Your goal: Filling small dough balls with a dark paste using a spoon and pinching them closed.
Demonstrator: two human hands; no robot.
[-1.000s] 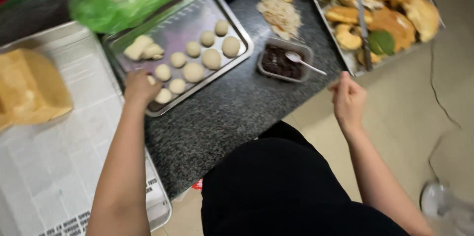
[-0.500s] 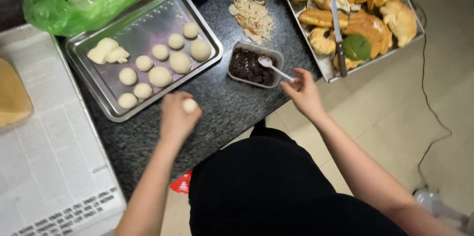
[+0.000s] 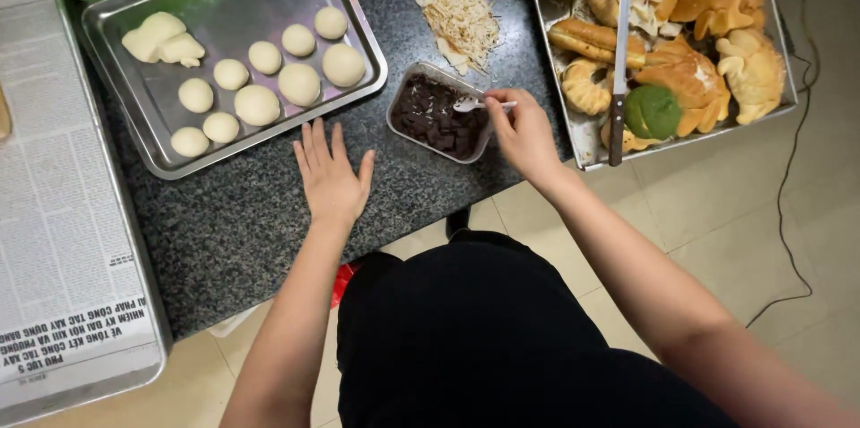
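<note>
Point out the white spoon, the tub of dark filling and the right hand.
white spoon [image 3: 468,105], head view, on its bowl.
tub of dark filling [image 3: 436,114], head view, on the filling.
right hand [image 3: 524,134], head view, on its back.

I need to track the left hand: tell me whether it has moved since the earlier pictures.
Yes. The left hand has left the edge of the metal tray of dough balls and now lies flat on the dark speckled counter below it.

Left hand [image 3: 330,175] lies flat, palm down, fingers spread and pointing away from the body, forearm bare. Right hand [image 3: 522,134] is curled, fingertips pinched together, apparently gripping something thin, its arm stretched forward.
</note>
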